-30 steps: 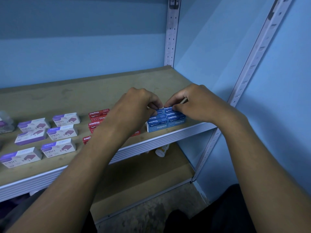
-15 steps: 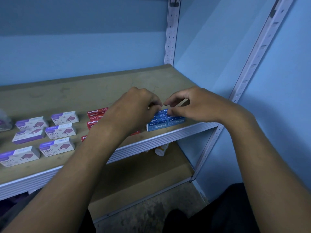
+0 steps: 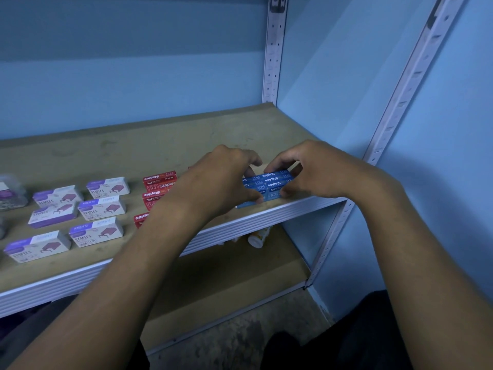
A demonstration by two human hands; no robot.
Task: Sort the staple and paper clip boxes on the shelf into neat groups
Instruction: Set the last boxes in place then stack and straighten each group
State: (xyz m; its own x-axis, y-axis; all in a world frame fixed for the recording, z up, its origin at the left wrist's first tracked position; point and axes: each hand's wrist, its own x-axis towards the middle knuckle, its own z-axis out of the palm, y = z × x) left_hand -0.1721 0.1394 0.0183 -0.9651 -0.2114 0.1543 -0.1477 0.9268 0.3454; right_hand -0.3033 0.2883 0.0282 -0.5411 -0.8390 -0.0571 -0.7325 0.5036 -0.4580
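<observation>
view from a head cam looking down at a wooden shelf (image 3: 160, 140) set in a blue-walled corner, w/ white slotted metal uprights (image 3: 273, 62) at the back and right.

both hands meet over a tight block of blue staple boxes (image 3: 272, 182) near the shelf's front right edge. the boxes sit packed side by side in rows, white "staples" lettering on top, some of it upside down. left hand (image 3: 221, 182) curls over the block's left end, fingers at the far side and thumb at the near front edge, gripping it. right hand (image 3: 314, 172) curls over the right end the same way, fingers behind and thumb pressed on the front face. exact count of blue boxes can't be told, as the hands cover part of the block.

just left of the blue block, partly hidden by the left forearm, is a column of 3 visible red staple boxes (image 3: 159, 180), apart from each other.

further left lie 6 white and purple staple boxes (image 3: 108, 186) in 2 loose columns, w/ gaps between them, each tilted a little.

at the far left edge a clear plastic container (image 3: 12, 193) holds small metal bits, too blurred to name.

on the lower shelf (image 3: 226, 284), under the front rail, a small white bottle (image 3: 257, 237) lies on its side.
</observation>
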